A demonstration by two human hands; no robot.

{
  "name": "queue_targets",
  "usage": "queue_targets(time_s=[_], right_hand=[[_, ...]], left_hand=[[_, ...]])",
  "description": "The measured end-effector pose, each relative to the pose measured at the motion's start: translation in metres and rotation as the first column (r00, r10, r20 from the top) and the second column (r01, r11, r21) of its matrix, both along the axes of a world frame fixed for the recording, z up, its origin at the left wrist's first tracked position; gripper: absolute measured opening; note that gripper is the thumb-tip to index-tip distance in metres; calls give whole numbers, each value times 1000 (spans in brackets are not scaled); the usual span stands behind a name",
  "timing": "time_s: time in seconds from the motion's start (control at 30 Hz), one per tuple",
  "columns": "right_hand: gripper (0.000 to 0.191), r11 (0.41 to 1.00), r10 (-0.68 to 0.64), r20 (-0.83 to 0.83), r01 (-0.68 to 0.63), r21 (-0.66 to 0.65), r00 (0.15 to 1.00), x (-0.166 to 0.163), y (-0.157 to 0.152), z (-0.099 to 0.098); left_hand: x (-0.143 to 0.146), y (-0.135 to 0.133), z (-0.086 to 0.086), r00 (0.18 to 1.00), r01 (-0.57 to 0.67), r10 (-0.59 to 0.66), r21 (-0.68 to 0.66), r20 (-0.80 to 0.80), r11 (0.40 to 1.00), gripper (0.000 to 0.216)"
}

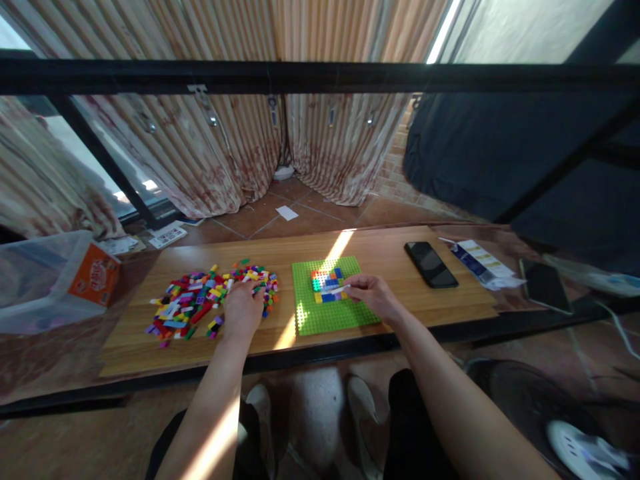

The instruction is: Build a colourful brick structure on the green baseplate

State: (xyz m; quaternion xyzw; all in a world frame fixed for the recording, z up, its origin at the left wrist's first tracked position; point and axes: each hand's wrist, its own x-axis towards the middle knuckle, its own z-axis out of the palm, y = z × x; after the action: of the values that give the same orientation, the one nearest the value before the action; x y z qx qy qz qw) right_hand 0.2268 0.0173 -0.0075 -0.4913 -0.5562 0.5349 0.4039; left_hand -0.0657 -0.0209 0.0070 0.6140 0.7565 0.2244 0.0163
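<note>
Black trousers and a pair of pale shoes [260,405] sit nearest, under the front edge of the wooden counter [395,248]. Both bare forearms reach over that edge.

The left hand [243,308] lies palm down on the right-hand end of a heap of loose bricks [193,301] in many colours. Its fingertips are buried among them, so I cannot tell whether they have closed on a piece.

The right hand [376,297] rests on the green baseplate [330,319], and its fingers [354,287] are pinched on one end of a slim white brick [332,291]. That brick runs left from the fingertips, with its long axis across the plate from side to side. It lies on the near edge of a small built patch [327,277] of red, blue and yellow studs. The right hand is the one at it, while the left is well apart at the heap.

Further right on the counter lie a black phone [431,265] and a blue-and-white leaflet [481,261]. At far left a clear tub [35,283] holds an orange carton [94,273].

Beyond are the tiled floor with a scrap of paper [287,213], striped curtains [240,160], and a black bar [320,77] overhead.
</note>
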Motion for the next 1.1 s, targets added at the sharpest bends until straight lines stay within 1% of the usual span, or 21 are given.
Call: queue_targets(time_s=[0.07,0.13,0.2,0.27,0.33,0.4,0.5,0.6,0.67,0.73,0.83,0.93,1.03,1.1], right_hand=[[25,999,2,49,-4,34,999,-4,0,-3],[21,996,-12,148,-2,94,989,-6,0,-4],[17,985,-50,300,-3,174,953,-5,1,-3],[13,971,-88,436,-21,240,896,-3,1,-1],[11,963,-101,499,-41,266,860,-2,1,0],[10,963,-101,508,-43,264,855,-2,1,0],[9,970,-125,467,9,242,875,-3,2,-3],[10,973,-156,424,64,224,892,-4,5,-7],[12,973,-166,401,83,217,901,-3,6,-10],[14,973,-172,372,100,206,912,-2,8,-12],[17,973,-185,332,125,195,925,1,10,-15],[22,974,-188,309,137,178,932,2,11,-16],[28,976,-187,352,135,169,917,-2,10,-13],[32,975,-202,444,135,179,873,-7,9,-10]], left_hand=[[1,0,1,1000,-7,7,28,20,1000,31],[4,0,4,999,-1,-2,65,46,998,29],[8,0,7,996,24,-33,108,81,994,28],[14,-1,9,989,48,-67,146,132,988,27],[21,-2,9,975,63,-96,162,201,985,27],[32,-4,9,950,95,-132,140,284,986,28],[54,-8,9,888,203,-198,33,415,979,27],[76,-12,6,852,294,-236,-53,468,954,25],[88,-13,2,839,328,-263,-56,477,943,25],[96,-14,-3,822,353,-295,-29,487,935,27],[101,-14,-11,807,381,-342,18,482,924,30],[103,-14,-13,811,381,-347,25,470,924,32],[103,-15,-13,816,384,-350,20,460,923,34],[104,-16,-11,822,388,-351,12,448,922,34]])
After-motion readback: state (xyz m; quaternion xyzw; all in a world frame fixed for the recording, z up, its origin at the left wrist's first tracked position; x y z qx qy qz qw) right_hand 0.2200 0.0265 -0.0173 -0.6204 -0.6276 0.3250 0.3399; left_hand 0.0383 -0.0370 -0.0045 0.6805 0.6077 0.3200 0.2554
